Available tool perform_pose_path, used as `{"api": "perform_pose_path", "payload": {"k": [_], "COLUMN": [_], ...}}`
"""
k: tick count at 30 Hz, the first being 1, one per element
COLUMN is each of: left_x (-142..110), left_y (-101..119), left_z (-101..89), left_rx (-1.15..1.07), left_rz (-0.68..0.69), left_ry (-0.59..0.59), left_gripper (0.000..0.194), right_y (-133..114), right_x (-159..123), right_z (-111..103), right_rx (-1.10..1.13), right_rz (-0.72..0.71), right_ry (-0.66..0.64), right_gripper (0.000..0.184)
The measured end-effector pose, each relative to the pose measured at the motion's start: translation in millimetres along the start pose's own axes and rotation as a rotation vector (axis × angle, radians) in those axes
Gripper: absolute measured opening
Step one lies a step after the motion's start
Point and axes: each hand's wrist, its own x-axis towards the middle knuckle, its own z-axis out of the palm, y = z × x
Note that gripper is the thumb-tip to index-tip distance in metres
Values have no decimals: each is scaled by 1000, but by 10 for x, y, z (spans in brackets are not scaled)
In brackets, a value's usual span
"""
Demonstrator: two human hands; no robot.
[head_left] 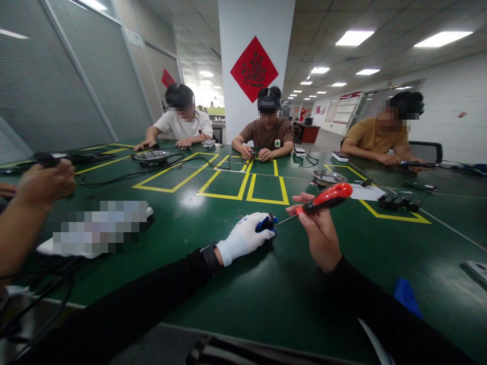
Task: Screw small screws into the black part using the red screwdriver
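Note:
My left hand (245,237), in a white glove with blue fingertips, rests on the green table and is closed around a small black part (269,221) with a shiny metal piece on top. Most of that part is hidden by the glove. Bare and raised to the right, my right hand (318,230) grips a screwdriver (327,196) with a red and black handle. The thin shaft slants down and left toward the black part. Whether the tip touches the part is hidden at the glove.
Metal bowls (329,177) (151,156) stand farther back. Several black parts (399,201) lie at the right by a white sheet (367,192). Yellow tape (268,200) marks the green table (213,304). Cables and a white object (95,230) lie left. Co-workers sit opposite; another person's hand (47,185) is at left.

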Motion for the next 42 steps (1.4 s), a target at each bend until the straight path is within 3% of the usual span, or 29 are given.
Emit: {"api": "perform_pose_path", "payload": {"k": [5,13,18,25,32,39,42], "left_x": [5,3,4,-2,0,4,0], "left_y": [23,22,14,29,-2,32,34], "left_z": [-7,-8,-11,-30,-18,-44,-42], "left_rx": [-1,-11,-1,14,9,-8,0], "left_rz": [-18,-21,-3,-7,22,17,-7], "left_ry": [1,7,4,-1,-2,-12,-11], "left_gripper": [37,36,36,34,32,30,30], "right_y": [-6,48,-4,56,-9,-22,-33], "right_x": [1,-42,2,-4,5,-43,-54], "right_z": [1,4,7,27,-9,53,41], "right_rx": [-93,-54,-65,75,-111,95,-1], "right_rz": [-63,-45,-58,-11,-58,-12,-6], "right_ry": [-75,-42,-53,-30,-54,-96,-90], "right_gripper": [16,28,12,19,16,20,25]}}
